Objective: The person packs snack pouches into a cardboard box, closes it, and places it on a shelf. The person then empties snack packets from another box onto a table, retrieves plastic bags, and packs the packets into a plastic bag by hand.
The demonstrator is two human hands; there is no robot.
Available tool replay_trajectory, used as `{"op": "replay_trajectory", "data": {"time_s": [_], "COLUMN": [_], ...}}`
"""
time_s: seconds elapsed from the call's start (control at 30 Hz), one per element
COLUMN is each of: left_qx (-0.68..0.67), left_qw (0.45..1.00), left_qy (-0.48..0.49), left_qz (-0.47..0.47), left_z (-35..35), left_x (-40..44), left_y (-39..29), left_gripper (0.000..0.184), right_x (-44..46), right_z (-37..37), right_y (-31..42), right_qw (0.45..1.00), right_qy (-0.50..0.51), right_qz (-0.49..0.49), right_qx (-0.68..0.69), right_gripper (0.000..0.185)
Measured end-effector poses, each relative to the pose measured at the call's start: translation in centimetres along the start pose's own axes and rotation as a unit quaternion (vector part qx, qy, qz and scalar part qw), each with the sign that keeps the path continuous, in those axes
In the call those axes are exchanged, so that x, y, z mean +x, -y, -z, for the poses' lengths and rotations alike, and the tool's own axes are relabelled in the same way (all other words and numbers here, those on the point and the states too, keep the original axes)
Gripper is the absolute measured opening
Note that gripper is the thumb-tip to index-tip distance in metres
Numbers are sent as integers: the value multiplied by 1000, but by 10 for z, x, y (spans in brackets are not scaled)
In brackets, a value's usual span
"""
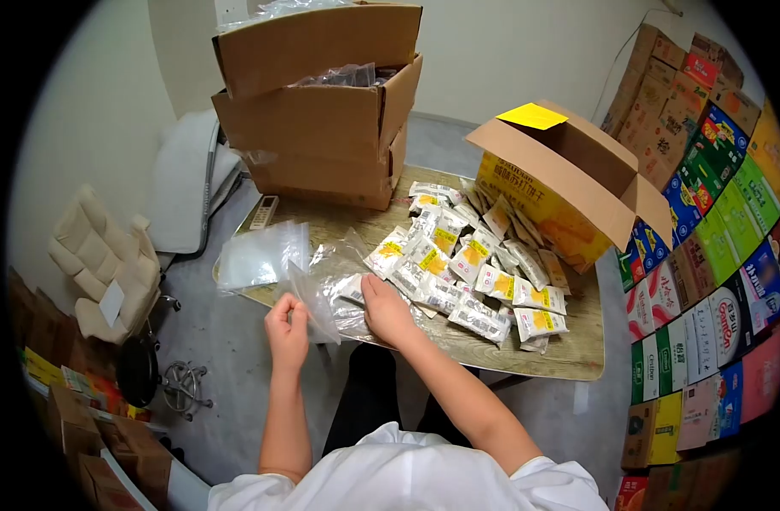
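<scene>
My left hand [286, 327] is closed, pinching the edge of a clear plastic bag [324, 312] near the front of the table. My right hand [388, 312] is at the other side of that bag, its fingers around a small white snack packet [352, 290] that is partly hidden by the hand and the film. To the right of it lies a heap of white-and-yellow snack packets [478, 254]. A stack of flat clear bags [262, 255] rests on the table beyond my left hand.
Open cardboard boxes [313, 123] are stacked at the back of the wooden table [569, 362]. A yellow printed carton [535, 204] stands open at its right. A remote control [265, 211] lies at the left edge. Cream chair [100, 255] at left; colourful cartons [714, 281] line the right.
</scene>
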State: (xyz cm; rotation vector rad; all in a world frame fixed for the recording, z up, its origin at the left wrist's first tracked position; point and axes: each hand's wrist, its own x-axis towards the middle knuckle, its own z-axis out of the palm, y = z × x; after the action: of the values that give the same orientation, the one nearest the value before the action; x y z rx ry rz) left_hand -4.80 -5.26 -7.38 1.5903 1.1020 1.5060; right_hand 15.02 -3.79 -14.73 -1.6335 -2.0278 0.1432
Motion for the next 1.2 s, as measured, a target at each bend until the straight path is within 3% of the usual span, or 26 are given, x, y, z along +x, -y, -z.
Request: {"op": "replay_trajectory", "data": {"time_s": [0.07, 0.13, 0.17, 0.2, 0.27, 0.33, 0.37, 0.4, 0.47, 0.5, 0.53, 0.6, 0.67, 0.77, 1.0, 1.07, 1.17, 1.2], "left_qx": [1, -2, -3, 1, 3, 4, 26, 24, 81, 87, 87, 107, 104, 111, 111, 113, 131, 131], "left_qw": [1000, 1000, 1000, 1000, 999, 998, 996, 996, 988, 985, 984, 981, 981, 979, 981, 980, 976, 976], "left_qy": [-6, -12, -13, 2, 24, 64, 80, 88, 130, 146, 151, 162, 162, 168, 161, 165, 173, 172], "left_qz": [-3, 1, -2, -12, -20, -8, -5, -7, 34, 24, 24, -5, -10, 5, 6, 9, 0, 1], "left_z": [-3, -6, -8, -14, -26, -44, -53, -61, -78, -85, -91, -100, -103, -104, -107, -109, -112, -112], "left_x": [8, 17, 21, 25, 26, 24, 22, 19, 9, 5, 1, -8, -14, -20, -24, -24, -24, -24], "left_y": [-5, -14, -17, -20, -18, -3, 4, 2, -1, 0, 1, 3, 5, 3, 8, 4, 5, 5], "left_gripper": [22, 22, 22, 22, 22, 21, 20, 20, 20, 19, 19, 18, 18, 18, 17, 17, 17, 17], "right_x": [1, 1, 2, 1, -9, -26, -37, -45, -60, -63, -66, -70, -72, -75, -85, -89, -92, -94], "right_z": [6, 33, 31, 37, 61, 87, 98, 104, 114, 123, 124, 126, 131, 135, 149, 142, 149, 149], "right_y": [-3, -1, -11, -31, -51, -59, -58, -57, -56, -47, -47, -46, -44, -36, -22, -27, -16, -17], "right_qw": [999, 987, 965, 898, 683, 473, 408, 406, 471, 504, 502, 621, 626, 735, 827, 855, 831, 869], "right_qy": [-38, -38, -114, -186, -153, -145, -144, -153, -164, -185, -190, -167, -148, -105, -41, -41, -48, -55], "right_qz": [6, -105, -138, -198, -277, -237, -243, -242, -243, -264, -266, -203, -195, -200, -169, -159, -163, -135], "right_qx": [17, 119, 191, 346, 658, 836, 868, 868, 832, 801, 801, 739, 740, 639, 534, 492, 531, 472], "right_gripper": [49, 48, 50, 50, 53, 51, 50, 50, 50, 62, 62, 66, 74, 83, 87, 81, 71, 61]}}
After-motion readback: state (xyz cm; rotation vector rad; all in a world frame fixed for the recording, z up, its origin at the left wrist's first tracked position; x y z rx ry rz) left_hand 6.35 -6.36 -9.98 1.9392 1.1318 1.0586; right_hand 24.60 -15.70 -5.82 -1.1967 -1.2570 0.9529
